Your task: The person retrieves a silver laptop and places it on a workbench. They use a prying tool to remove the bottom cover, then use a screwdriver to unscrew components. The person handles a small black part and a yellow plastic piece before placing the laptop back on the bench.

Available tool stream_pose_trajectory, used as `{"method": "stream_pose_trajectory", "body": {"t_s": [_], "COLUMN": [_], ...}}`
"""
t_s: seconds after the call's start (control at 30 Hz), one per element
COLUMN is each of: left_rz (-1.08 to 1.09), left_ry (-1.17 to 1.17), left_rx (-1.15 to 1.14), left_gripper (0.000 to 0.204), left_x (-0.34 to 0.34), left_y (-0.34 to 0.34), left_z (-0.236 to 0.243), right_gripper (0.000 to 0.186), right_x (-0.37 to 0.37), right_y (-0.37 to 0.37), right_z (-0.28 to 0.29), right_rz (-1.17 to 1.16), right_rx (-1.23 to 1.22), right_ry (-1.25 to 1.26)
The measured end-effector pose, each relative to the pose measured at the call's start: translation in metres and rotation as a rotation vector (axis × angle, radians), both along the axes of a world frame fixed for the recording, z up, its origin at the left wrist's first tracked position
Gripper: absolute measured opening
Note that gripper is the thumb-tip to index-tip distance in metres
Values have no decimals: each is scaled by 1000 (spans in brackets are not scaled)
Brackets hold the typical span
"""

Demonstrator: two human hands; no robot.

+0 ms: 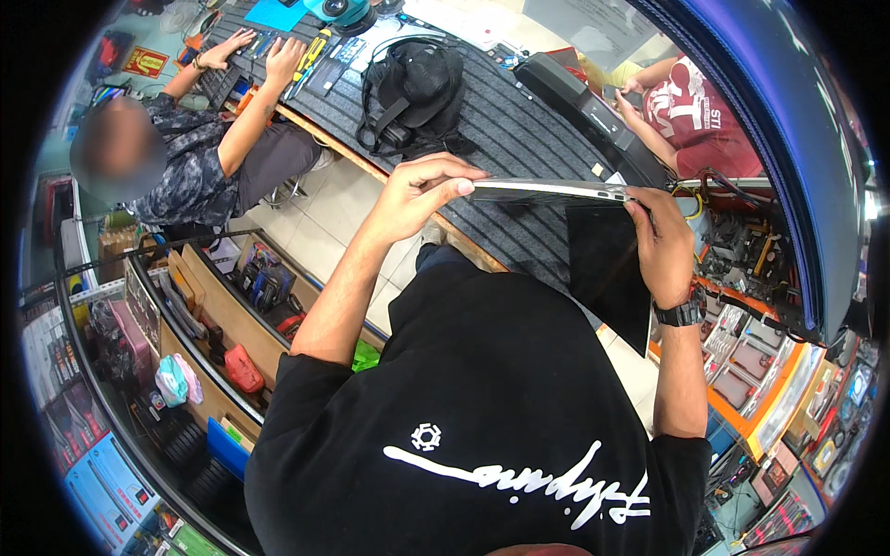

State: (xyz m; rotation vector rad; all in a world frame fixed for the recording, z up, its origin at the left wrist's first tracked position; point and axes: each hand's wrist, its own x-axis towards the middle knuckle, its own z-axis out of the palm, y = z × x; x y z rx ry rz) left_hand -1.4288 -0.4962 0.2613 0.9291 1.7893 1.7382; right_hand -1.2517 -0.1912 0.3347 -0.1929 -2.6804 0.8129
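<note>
Both my hands hold a thin silver laptop-like slab, seen almost edge-on above the striped bench mat. My left hand pinches its left end, thumb on the near side and fingers across the top. At the other end, my right hand grips the corner near a small port, thumb and fingers closed on the edge. Behind and below the right end, a dark glossy panel lies at the bench edge. Whether the slab is a whole laptop or only one part cannot be seen from this angle.
On the grey striped mat lie a black cap with a bag and a long black case. At the left, a co-worker works at a keyboard; another person sits opposite. Tool trays stand right, open shelving left.
</note>
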Motion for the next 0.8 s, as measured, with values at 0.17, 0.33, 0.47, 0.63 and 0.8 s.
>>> {"method": "stream_pose_trajectory", "body": {"t_s": [0.17,0.33,0.47,0.63,0.8], "left_rz": [-1,-90,-215,-182,-156], "left_ry": [-95,-199,-11,-61,-67], "left_rx": [62,63,-33,-108,-107], "left_gripper": [19,26,39,42,44], "left_x": [-2,-7,-3,12,13], "left_y": [-1,1,18,28,31], "left_z": [-9,-1,11,15,16], "right_gripper": [14,15,18,23,24], "right_x": [-2,-3,-2,-4,-7], "right_y": [-1,5,-2,-4,-3], "right_z": [1,1,9,10,8], "right_rz": [28,65,48,78,142], "right_rx": [21,43,195,303,244], "right_ry": [3,2,-45,25,25]}}
